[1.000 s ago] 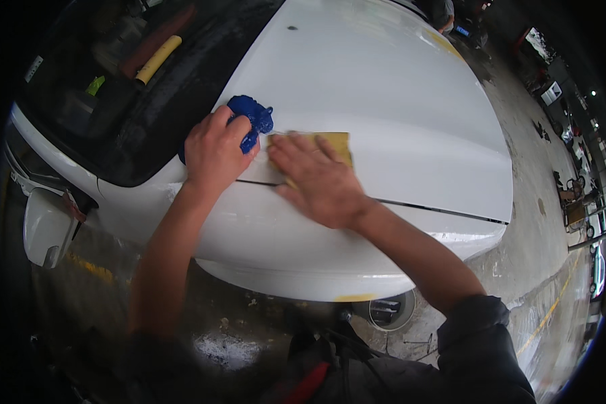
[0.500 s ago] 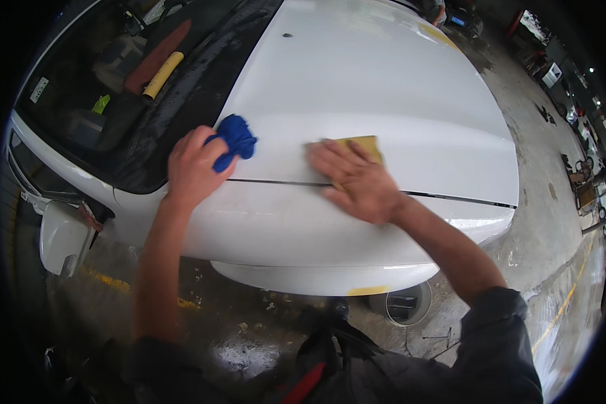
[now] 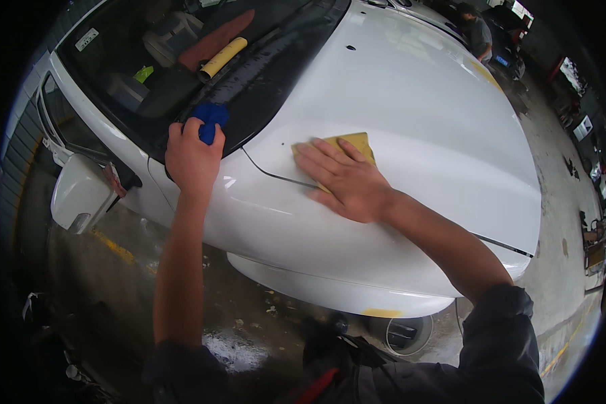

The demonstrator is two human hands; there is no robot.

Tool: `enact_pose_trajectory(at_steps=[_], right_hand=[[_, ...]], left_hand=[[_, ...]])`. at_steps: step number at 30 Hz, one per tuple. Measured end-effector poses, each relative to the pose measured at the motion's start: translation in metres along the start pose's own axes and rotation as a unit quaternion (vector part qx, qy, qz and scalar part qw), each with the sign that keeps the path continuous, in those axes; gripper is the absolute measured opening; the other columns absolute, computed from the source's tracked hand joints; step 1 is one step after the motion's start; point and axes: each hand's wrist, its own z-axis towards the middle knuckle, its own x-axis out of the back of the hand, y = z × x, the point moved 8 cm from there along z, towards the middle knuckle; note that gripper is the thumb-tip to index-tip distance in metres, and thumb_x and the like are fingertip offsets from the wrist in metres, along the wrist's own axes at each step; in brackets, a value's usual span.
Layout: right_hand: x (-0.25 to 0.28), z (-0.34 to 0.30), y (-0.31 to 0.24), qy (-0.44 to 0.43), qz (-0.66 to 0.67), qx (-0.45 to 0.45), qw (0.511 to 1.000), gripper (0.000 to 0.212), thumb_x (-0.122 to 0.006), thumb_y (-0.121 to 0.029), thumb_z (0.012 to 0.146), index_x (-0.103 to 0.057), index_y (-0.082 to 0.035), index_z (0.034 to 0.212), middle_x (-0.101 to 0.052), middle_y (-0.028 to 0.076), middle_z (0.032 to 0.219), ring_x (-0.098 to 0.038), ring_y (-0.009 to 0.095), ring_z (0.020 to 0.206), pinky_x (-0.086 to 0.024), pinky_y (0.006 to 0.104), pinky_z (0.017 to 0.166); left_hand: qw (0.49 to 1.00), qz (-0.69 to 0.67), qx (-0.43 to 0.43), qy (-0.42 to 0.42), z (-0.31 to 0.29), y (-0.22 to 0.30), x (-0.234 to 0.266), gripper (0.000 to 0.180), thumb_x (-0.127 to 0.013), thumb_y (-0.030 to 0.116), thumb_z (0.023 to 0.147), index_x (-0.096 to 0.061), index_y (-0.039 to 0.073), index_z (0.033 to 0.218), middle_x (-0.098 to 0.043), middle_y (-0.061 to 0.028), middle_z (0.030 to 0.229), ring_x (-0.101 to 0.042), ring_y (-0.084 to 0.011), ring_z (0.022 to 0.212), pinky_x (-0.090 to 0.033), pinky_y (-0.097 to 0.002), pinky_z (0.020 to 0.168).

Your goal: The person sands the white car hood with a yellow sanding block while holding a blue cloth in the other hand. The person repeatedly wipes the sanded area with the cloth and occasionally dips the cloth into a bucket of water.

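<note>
My left hand [image 3: 192, 158] grips a crumpled blue cloth [image 3: 211, 120] at the lower corner of the windshield [image 3: 269, 81]. Under my right hand [image 3: 347, 178] is a square yellow sheet [image 3: 363, 143]; whether it is sandpaper or cloth I cannot tell. The right fingers lie stretched over the sheet and hold it against the white car's hood [image 3: 438, 155], close to the seam above the fender [image 3: 276, 222]. The right fingertips are slightly blurred.
A white side mirror [image 3: 81, 192] juts out at the left. Below the fender stands a round bucket [image 3: 411, 337] with a dark thing inside. A yellow roll [image 3: 223, 58] shows behind the windshield. Another person [image 3: 478, 34] is at the far side of the hood.
My left hand with the blue cloth has gone from the hood's edge onto the windshield corner. The right hand and yellow sheet are nearer the hood's rear corner. The view has shifted.
</note>
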Motion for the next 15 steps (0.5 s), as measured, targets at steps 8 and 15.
enact_pose_trajectory(at_steps=[8,15], right_hand=[[0.004,-0.132,0.06,-0.076,-0.01,-0.162,0.984,0.077,-0.057,-0.037,0.108,-0.023,-0.009,0.171,-0.017,0.012,0.18,-0.011,0.033,0.167,-0.011,0.0544,0.134],[-0.006,-0.003,0.0,0.028,-0.013,0.025,0.999,0.069,-0.041,-0.047,0.114,-0.029,-0.006,0.168,-0.024,0.012,0.177,-0.018,0.033,0.165,-0.015,0.0531,0.134]], left_hand=[[0.999,0.018,-0.01,0.043,-0.014,-0.01,0.005,0.03,-0.084,0.037,0.089,-0.075,0.012,0.103,-0.068,-0.0121,0.108,-0.073,-0.0324,0.092,-0.06,-0.0428,0.081],[0.999,0.034,0.028,-0.005,-0.007,-0.006,-0.006,0.037,-0.077,0.043,0.095,-0.074,0.012,0.115,-0.066,-0.0121,0.124,-0.073,-0.0322,0.103,-0.06,-0.043,0.087]])
